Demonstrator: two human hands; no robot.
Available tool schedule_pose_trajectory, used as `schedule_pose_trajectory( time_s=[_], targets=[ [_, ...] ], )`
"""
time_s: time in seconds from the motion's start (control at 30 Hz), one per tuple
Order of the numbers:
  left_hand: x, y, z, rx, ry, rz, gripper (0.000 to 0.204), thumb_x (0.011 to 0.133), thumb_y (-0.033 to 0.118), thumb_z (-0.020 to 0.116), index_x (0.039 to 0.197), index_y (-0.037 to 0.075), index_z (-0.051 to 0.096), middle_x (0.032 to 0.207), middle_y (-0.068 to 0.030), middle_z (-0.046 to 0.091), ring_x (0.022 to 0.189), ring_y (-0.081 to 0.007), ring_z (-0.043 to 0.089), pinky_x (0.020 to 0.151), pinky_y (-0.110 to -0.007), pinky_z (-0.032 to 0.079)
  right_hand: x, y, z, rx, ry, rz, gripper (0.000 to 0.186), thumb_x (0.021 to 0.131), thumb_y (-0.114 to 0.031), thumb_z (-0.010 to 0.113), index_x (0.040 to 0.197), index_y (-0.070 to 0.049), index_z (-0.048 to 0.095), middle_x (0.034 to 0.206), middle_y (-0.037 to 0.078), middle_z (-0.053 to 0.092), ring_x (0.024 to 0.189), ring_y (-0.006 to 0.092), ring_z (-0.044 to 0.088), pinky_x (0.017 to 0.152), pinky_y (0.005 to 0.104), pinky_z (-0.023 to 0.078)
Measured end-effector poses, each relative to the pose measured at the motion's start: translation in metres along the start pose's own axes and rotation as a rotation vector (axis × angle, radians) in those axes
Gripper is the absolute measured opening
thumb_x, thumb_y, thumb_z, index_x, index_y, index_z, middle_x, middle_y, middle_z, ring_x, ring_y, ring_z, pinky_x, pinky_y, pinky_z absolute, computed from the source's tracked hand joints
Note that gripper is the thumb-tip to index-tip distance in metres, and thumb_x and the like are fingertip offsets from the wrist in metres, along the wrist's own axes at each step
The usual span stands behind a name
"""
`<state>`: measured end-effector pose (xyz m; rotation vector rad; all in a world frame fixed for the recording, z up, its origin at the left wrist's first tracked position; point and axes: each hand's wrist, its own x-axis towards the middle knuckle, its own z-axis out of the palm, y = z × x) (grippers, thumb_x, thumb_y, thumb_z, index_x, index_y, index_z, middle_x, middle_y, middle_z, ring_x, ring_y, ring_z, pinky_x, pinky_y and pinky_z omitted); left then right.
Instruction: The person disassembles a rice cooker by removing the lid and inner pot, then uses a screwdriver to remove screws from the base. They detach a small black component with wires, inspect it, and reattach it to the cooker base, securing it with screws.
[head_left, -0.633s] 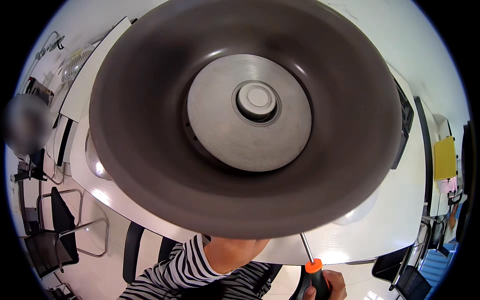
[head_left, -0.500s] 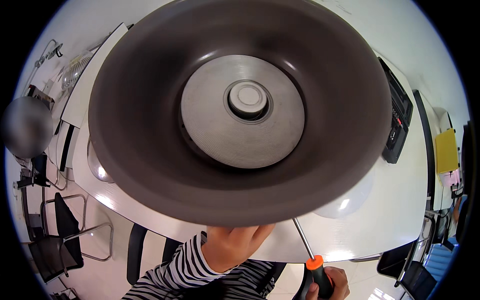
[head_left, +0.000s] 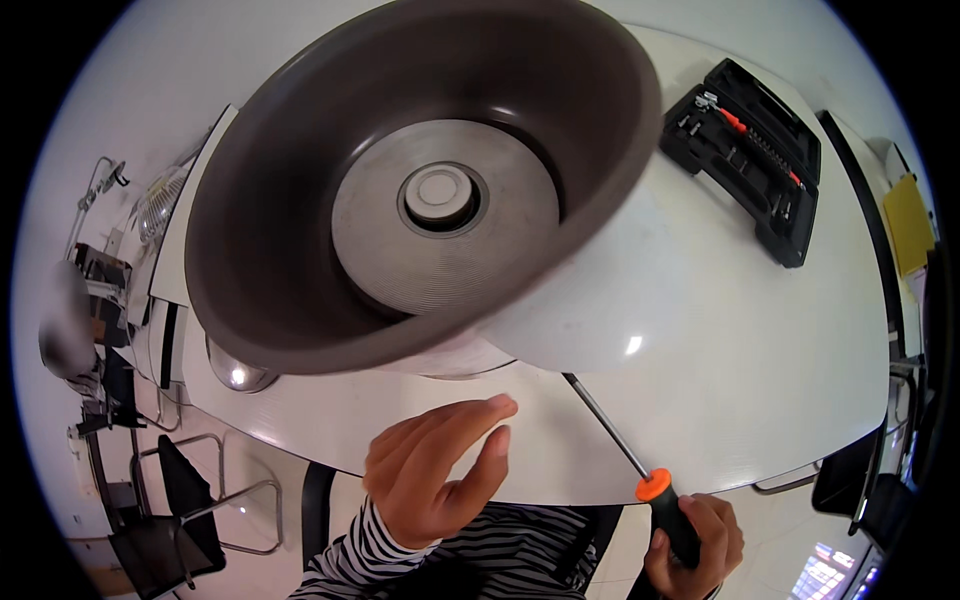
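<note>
Since the earlier frames the big dark grey bowl-shaped pan, with its round ribbed metal disc and raised centre hub, had swung up and to the left and tipped, uncovering the right side of the white table; the left hand had come away from its near rim. That hand hung open below the pan, fingers loosely curled, touching nothing. The right hand was closed around the black-and-orange handle of a long-shafted screwdriver at the near right; its tip ran under the pan's near edge, out of sight. What held the pan up could not be told. An open black case of tool bits lay at the far right. Judging by this, the work on the pan's underside looked under way, not finished: the driver was in place, and no loosened screw or part showed
</note>
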<state>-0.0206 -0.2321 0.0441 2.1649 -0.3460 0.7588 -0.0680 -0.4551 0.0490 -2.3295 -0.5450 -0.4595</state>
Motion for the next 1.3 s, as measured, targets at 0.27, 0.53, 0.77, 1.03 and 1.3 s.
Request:
schedule_pose_trajectory(
  time_s=[0.27,0.53,0.77,1.03,1.3],
  targets=[
    [0.016,0.013,0.014,0.579,-0.254,0.442,0.022,0.067,0.013,0.059,0.088,0.007,0.061,0.097,-0.0025,0.056,0.085,-0.0124,0.050,0.073,-0.028,0.037,0.001,0.018,-0.008,-0.186,-0.064,-0.124,0.030,0.063,-0.013,0.057,0.089,0.002,0.051,0.066,0.010,0.049,0.046,0.0151,0.047,0.039,0.0231,0.035],
    [0.044,0.006,0.011,1.014,-0.422,0.705,0.035,0.073,0.042,0.050,0.092,0.014,0.060,0.102,0.0078,0.054,0.098,-0.0053,0.044,0.093,-0.033,0.015,0.004,0.028,-0.010,-0.153,-0.028,-0.176,0.032,0.052,-0.009,0.060,0.082,-0.001,0.055,0.062,0.008,0.049,0.042,0.0145,0.044,0.035,0.0233,0.033],
    [0.049,0.000,0.005,1.109,-0.462,0.834,0.026,0.076,0.029,0.046,0.095,0.016,0.060,0.108,0.0094,0.052,0.104,-0.0076,0.041,0.097,-0.035,0.009,-0.002,0.035,-0.016,-0.052,-0.013,-0.083,0.033,0.053,-0.010,0.060,0.084,0.001,0.053,0.063,0.009,0.050,0.043,0.0160,0.045,0.035,0.0243,0.034],
    [0.048,-0.010,0.002,1.243,-0.385,0.902,0.025,0.079,0.028,0.045,0.103,0.024,0.054,0.111,0.0146,0.049,0.106,-0.0022,0.041,0.099,-0.037,0.010,-0.002,0.040,-0.016,0.093,-0.087,0.047,0.033,0.058,-0.009,0.057,0.089,0.004,0.052,0.068,0.012,0.052,0.051,0.0205,0.049,0.043,0.0270,0.038],
    [0.046,-0.017,0.000,1.159,-0.393,0.902,0.025,0.076,0.023,0.050,0.101,0.022,0.054,0.104,0.0110,0.055,0.108,-0.0091,0.041,0.100,-0.041,0.002,0.004,0.031,-0.002,0.025,-0.071,0.087,0.039,0.053,-0.007,0.061,0.091,0.000,0.056,0.066,0.009,0.049,0.048,0.0158,0.049,0.038,0.0241,0.038]
  ],
)
